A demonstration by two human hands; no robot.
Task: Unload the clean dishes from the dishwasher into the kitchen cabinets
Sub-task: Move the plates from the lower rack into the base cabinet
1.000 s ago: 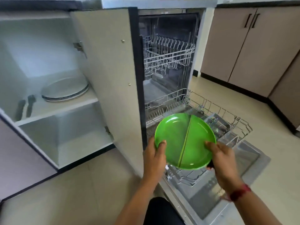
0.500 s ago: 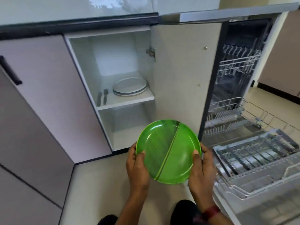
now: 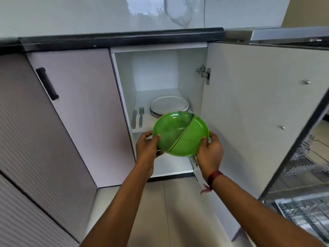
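A round green plate with a ridge across its middle is held between both hands in front of the open cabinet. My left hand grips its left rim, thumb on top. My right hand grips the right rim. On the cabinet's upper shelf lies a stack of white plates, with a knife and a fork to their left. The green plate hovers at the shelf's front edge, just below the stack. The dishwasher stands open at the right.
The cabinet door is swung open to the right, between the cabinet and the dishwasher. A pulled-out dishwasher rack is at the lower right. A shut cabinet door with a black handle is at the left. A dark countertop edge runs above.
The view has turned left from the dishwasher to face the cabinet. Both hands have carried the green plate forward and up to the front of the upper shelf.
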